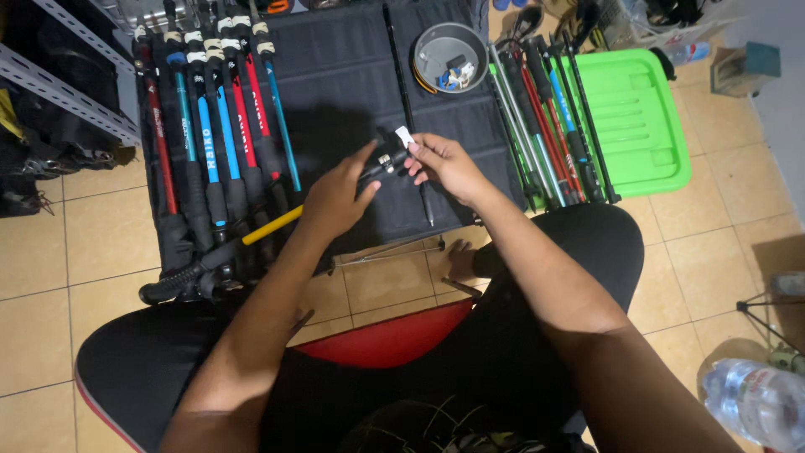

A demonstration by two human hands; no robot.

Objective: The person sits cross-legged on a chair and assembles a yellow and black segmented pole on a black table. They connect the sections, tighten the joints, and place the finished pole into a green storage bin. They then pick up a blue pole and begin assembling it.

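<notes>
Yellow trekking pole (264, 226) lies slanted across the near edge of the black folding table (344, 75), its black grip (180, 278) hanging off toward the near left and its upper end raised over the middle of the cloth. My left hand (335, 197) is wrapped around the shaft near that upper end, fingers closed on it, thumb stretched toward the black locking clamp (387, 159). My right hand (444, 164) meets the clamp from the right, fingertips pinched narrowly on a small white tab (404, 135) just above it; the rest of that hand is loosely curled.

Just right of my right hand a thin black pole section (411, 109) lies on the cloth, running from far to near. To the left, a row of red, blue and teal trekking poles (214, 126) lies side by side on the table. At the far side sits a round grey bowl (450, 57) with small parts in it. To the right, another bundle of poles (549, 117) rests against a green plastic lid (637, 117). A clear water bottle (755, 403) lies on the tiled floor at the near right, and grey metal shelving (67, 92) stands at the far left.
</notes>
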